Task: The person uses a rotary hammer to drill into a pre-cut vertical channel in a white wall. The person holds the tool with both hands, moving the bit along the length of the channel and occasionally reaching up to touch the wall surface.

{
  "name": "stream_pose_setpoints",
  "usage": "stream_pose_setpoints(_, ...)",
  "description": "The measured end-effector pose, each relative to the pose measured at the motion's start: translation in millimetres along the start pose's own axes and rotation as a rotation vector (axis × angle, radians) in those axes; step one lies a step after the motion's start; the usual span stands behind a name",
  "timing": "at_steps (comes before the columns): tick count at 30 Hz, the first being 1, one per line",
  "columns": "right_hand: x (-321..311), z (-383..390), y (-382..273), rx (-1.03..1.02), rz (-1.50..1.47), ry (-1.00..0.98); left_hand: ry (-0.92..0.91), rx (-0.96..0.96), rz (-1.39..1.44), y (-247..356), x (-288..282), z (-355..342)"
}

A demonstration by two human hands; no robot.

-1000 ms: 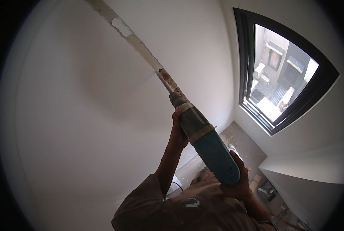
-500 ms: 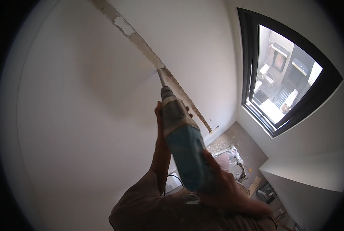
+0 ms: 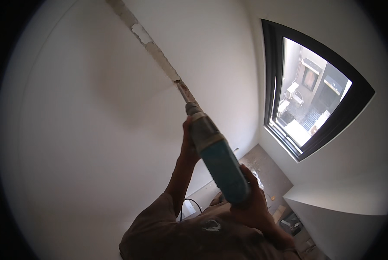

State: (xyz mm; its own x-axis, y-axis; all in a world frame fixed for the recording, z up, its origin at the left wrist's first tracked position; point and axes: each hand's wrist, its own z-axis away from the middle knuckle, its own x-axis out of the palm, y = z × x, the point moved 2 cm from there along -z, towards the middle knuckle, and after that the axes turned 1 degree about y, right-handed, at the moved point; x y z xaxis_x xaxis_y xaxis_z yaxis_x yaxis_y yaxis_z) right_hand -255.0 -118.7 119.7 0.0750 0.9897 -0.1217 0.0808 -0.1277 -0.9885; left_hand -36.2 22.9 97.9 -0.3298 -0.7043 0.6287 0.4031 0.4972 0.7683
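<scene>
A teal and grey rotary hammer (image 3: 222, 162) points up at the white wall, gripped in both hands. Its steel chisel bit (image 3: 182, 92) meets the long chipped groove (image 3: 161, 58), at the spot where a darker reddish hollow begins. My left hand (image 3: 188, 141) is wrapped round the tool's front, partly hidden behind its body. Round the rear end closes my right hand (image 3: 252, 201); the grip itself is out of sight under the casing.
A black-framed window (image 3: 270, 78) is set in the adjoining wall to the right. Below lie a dusty floor (image 3: 270, 167) with rubble and a dark box-like object (image 3: 290, 223). A black cable (image 3: 194, 200) loops beside my left arm. A white ledge (image 3: 341, 203) juts out at lower right.
The rotary hammer sits slightly further right and tilts more, its bit now inside the groove rather than at its left edge. The view has shifted a little. Both hands keep their hold.
</scene>
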Motion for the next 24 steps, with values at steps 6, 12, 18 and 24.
stream_pose_setpoints(6,-8.3,-0.2,21.2,-0.097,-0.128,0.127,-0.056,-0.024,0.027,-8.9,4.9,-11.2)
stream_pose_setpoints(12,-1.6,-15.8,25.9,-0.066,-0.168,0.202,0.023,-0.002,-0.048,1.3,1.4,-24.3)
stream_pose_setpoints(18,3.7,-19.6,25.1,-0.077,-0.138,0.209,0.013,-0.015,-0.107,6.6,-3.7,-23.3)
stream_pose_setpoints(24,8.9,-16.2,23.1,-0.153,0.135,0.206,-0.053,-0.061,-0.070,6.4,-16.1,-23.1)
